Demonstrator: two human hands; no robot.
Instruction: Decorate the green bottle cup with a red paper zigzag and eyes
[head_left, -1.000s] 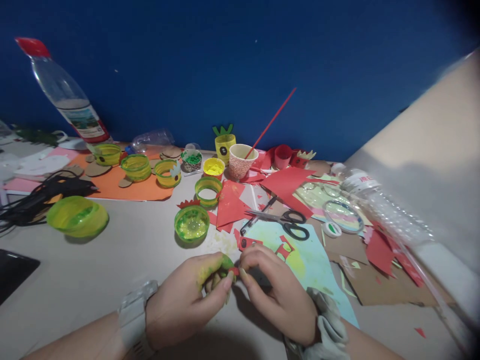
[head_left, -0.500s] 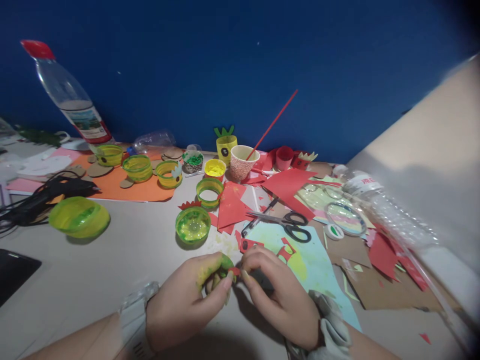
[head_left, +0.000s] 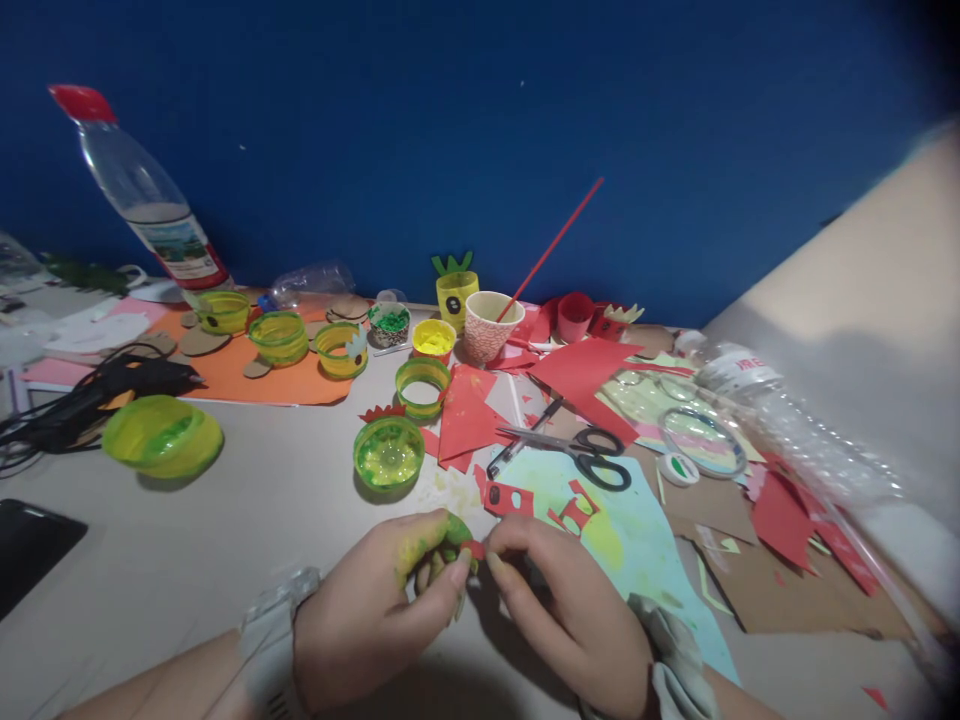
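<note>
My left hand (head_left: 382, 600), its fingers stained green and yellow, pinches a small red paper piece (head_left: 474, 549) between thumb and forefinger. Just to the right of it, my right hand (head_left: 574, 605) is closed, thumb and forefinger together; whether anything sits between those tips is hidden. Beyond the hands lie a red paper scrap with a dark oval (head_left: 508, 498) and a cut-out red scrap (head_left: 576, 508). Scissors (head_left: 577, 445) rest beside a pen (head_left: 525, 437) on the light-blue paper (head_left: 652, 540). A green-yellow painted cup (head_left: 388, 455) stands ahead, a red zigzag strip (head_left: 382, 412) behind its rim.
Paint cups (head_left: 433, 340) and a patterned cup (head_left: 491, 330) with a red stick stand along the blue wall. A tall bottle (head_left: 150, 200) and a glue gun (head_left: 135, 372) are left; a clear bottle (head_left: 802, 420) and cardboard (head_left: 795, 590) lie right. A phone (head_left: 34, 550) is near left.
The right fingertips have moved slightly away from the red piece, which stays in my left hand and now shows more. The view has shifted a little.
</note>
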